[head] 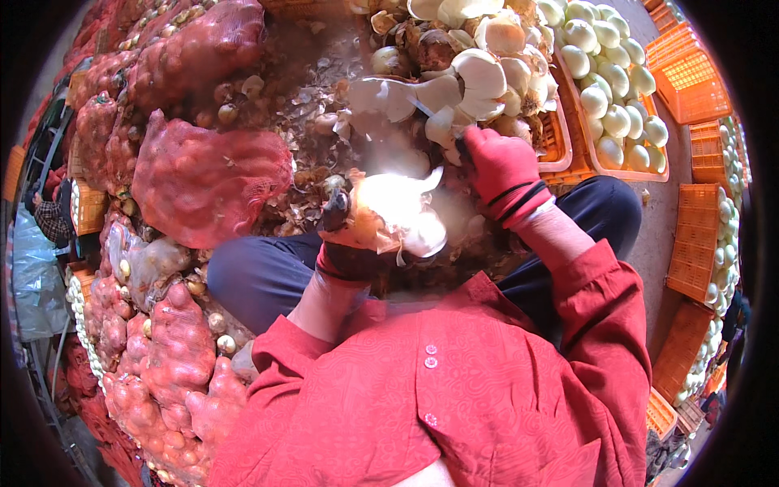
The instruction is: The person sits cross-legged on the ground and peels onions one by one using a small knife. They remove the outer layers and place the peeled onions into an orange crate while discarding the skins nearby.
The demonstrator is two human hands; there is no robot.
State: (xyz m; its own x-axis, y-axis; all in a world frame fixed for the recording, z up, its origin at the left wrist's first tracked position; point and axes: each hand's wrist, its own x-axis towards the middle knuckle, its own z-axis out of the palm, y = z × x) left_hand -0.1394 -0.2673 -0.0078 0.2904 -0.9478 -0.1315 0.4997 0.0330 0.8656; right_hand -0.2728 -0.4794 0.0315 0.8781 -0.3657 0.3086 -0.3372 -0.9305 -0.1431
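My left hand (348,234), in a dark and red glove, holds an onion (395,207) with loose, partly peeled skin; glare washes out much of it. In a red glove with dark bands at the wrist, my right hand (496,167) is closed on a small knife (424,108), its handle mostly hidden in the fist and its blade pointing up and left. Just beyond the blade lies a heap of pale onion layers and brown skins (481,76). Peeled white onions (614,115) fill an orange crate to the right of that heap.
Red mesh sacks (207,176) of onions crowd the left side. Dry skins (322,115) litter the floor ahead. More orange plastic crates (688,73) and rows of peeled onions line the right. A person in a checked sleeve (52,216) is at the far left.
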